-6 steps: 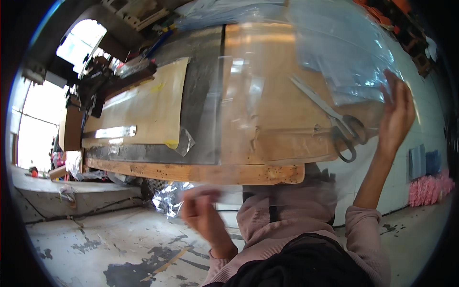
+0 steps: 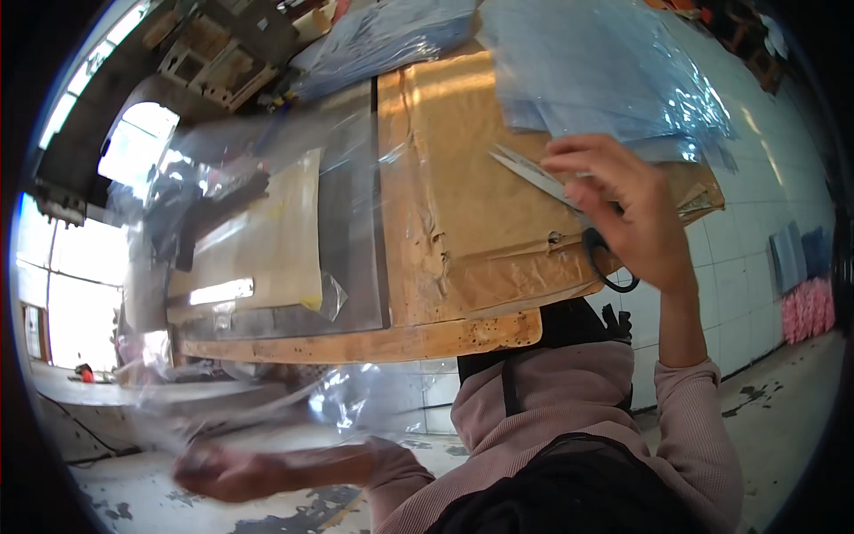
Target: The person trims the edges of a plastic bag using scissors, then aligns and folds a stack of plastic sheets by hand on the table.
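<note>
Nearest, the front edge of the wooden table (image 2: 374, 348) runs across just ahead of the person's body. On its left part lies a dark grey board (image 2: 353, 258) bearing a tan sheet (image 2: 285, 222); on its right, brown paper (image 2: 480, 205), creased and torn in places, covers the surface. Scissors (image 2: 536, 181) lie on that paper, blades pointing away and leftward, with a black handle loop showing below the right hand, which hides their pivot. Beyond them, bluish clear plastic sheets (image 2: 596, 80) overlap the paper, and another plastic pile (image 2: 391, 44) sits at the far edge. A pink bundle (image 2: 808, 311) stands low at far right; a bright window (image 2: 80, 276) is at far left.

The left hand (image 2: 222, 472), blurred, is out to the left below the table edge, forearm nearly level, its fist clenched on clear film (image 2: 160, 405). The film spreads up and veils the table's left side. The right hand (image 2: 623, 200) is above the scissors, fingers bent leftward and thumb apart, its grasp loose; whether it touches them cannot be told.
</note>
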`<action>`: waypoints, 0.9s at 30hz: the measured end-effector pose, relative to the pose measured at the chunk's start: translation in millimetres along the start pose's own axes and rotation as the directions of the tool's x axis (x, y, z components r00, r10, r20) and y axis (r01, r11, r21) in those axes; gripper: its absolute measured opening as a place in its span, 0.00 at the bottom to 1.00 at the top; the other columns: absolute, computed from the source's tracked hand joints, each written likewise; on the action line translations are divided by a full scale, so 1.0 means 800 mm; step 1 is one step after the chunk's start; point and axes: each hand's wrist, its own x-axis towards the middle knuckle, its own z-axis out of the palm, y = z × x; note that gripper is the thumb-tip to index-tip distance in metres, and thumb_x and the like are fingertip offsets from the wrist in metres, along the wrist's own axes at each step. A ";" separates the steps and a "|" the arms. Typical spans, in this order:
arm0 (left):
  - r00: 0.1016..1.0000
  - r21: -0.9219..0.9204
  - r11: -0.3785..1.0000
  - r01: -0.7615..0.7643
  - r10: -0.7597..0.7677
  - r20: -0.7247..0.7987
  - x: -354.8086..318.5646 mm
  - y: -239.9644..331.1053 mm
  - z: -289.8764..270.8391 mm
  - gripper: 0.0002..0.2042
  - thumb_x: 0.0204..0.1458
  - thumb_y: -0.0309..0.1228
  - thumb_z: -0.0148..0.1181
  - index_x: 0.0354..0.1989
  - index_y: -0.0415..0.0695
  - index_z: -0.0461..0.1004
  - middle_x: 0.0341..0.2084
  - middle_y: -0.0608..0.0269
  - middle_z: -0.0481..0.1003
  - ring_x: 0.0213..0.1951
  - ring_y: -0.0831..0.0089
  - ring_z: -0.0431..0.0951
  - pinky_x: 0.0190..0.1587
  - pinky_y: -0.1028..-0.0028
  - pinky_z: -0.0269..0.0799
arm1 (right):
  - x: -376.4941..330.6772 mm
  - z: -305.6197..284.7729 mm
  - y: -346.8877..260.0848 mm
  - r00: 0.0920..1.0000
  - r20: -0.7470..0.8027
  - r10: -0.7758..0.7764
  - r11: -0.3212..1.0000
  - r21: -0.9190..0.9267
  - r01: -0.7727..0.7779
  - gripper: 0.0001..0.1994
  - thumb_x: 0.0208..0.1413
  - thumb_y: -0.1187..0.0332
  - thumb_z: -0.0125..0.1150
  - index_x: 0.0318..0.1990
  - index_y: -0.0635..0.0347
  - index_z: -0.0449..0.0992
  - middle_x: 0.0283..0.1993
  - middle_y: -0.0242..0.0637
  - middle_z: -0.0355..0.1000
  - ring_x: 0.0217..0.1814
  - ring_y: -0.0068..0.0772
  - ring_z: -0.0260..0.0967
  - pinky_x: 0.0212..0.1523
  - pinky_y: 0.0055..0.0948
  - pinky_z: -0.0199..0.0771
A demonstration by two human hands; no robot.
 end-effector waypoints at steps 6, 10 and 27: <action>0.719 0.120 0.898 -0.424 0.414 -0.558 0.060 0.118 0.040 0.16 0.56 0.38 0.49 0.29 0.34 0.67 0.20 0.58 0.69 0.23 0.71 0.68 0.31 0.72 0.65 | -0.061 -0.003 -0.023 0.979 0.001 0.202 0.744 -0.650 -0.153 0.20 0.45 0.77 0.59 0.48 0.58 0.69 0.39 0.41 0.62 0.40 0.38 0.65 0.37 0.33 0.68; 0.577 -0.315 0.658 -0.684 0.753 0.318 -0.034 0.163 0.035 0.07 0.51 0.32 0.52 0.28 0.42 0.74 0.27 0.60 0.75 0.27 0.73 0.73 0.46 0.62 0.65 | -0.092 -0.011 -0.021 0.965 -0.007 0.263 0.655 -0.733 -0.184 0.25 0.43 0.78 0.59 0.53 0.56 0.65 0.39 0.41 0.62 0.38 0.41 0.65 0.37 0.37 0.67; 0.527 -0.597 0.646 -0.476 0.753 0.394 -0.143 0.247 0.067 0.11 0.42 0.31 0.58 0.36 0.52 0.79 0.41 0.71 0.73 0.36 0.78 0.70 0.44 0.73 0.67 | -0.159 -0.017 -0.022 0.524 0.561 0.641 0.192 0.544 -0.817 0.29 0.35 0.54 0.69 0.40 0.59 0.61 0.27 0.32 0.60 0.32 0.24 0.60 0.37 0.24 0.63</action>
